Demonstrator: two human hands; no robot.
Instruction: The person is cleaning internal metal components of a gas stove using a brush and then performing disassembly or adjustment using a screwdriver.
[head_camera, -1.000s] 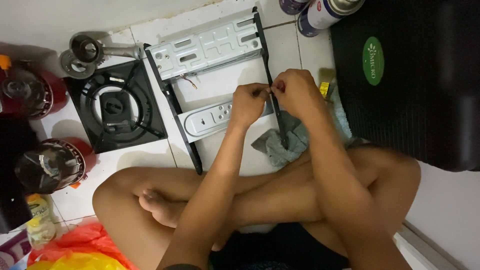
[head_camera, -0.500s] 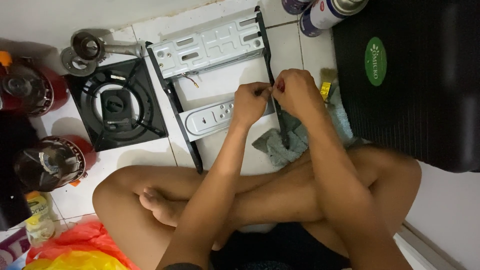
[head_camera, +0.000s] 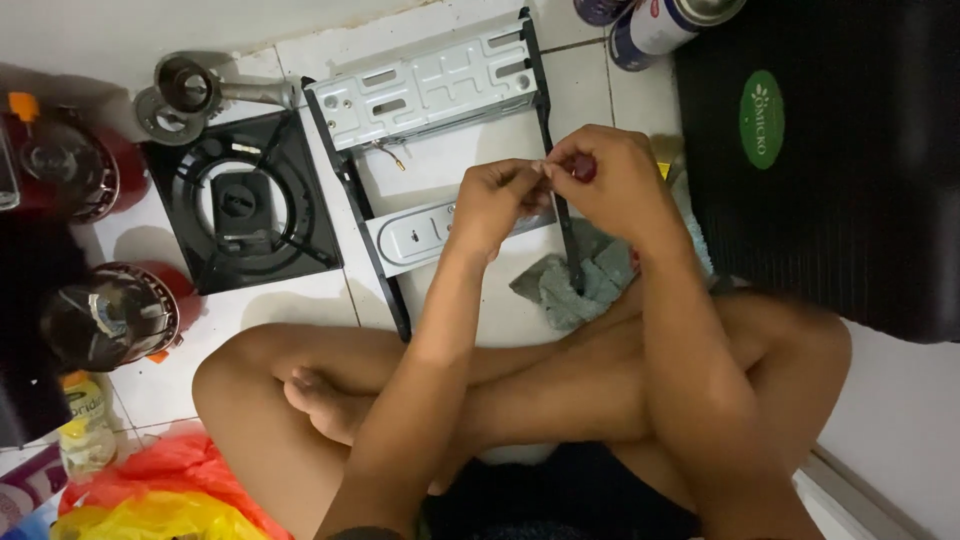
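My two hands meet above a dismantled stove frame (head_camera: 355, 215) lying on the white tiled floor. My right hand (head_camera: 620, 190) is closed around a small dark red object (head_camera: 583, 167), of which only the tip shows. My left hand (head_camera: 495, 200) pinches a tiny pale piece at its fingertips, touching the right hand's fingers; the piece is too small to identify. Under the hands lie the frame's black right rail and a pale grey front panel (head_camera: 410, 235). A grey perforated metal plate (head_camera: 430, 90) spans the frame's far end. My crossed legs fill the lower view.
A black burner top (head_camera: 240, 205) and a metal burner part (head_camera: 190, 85) lie to the left. Two red appliances (head_camera: 60, 170) stand at the left edge. A grey cloth (head_camera: 580, 285), a black ribbed case (head_camera: 830, 200), cans (head_camera: 665, 20), a bottle (head_camera: 85, 430) and plastic bags (head_camera: 170, 490) surround me.
Both hands stay pressed together over the frame's right rail. Only the fingers shift slightly.
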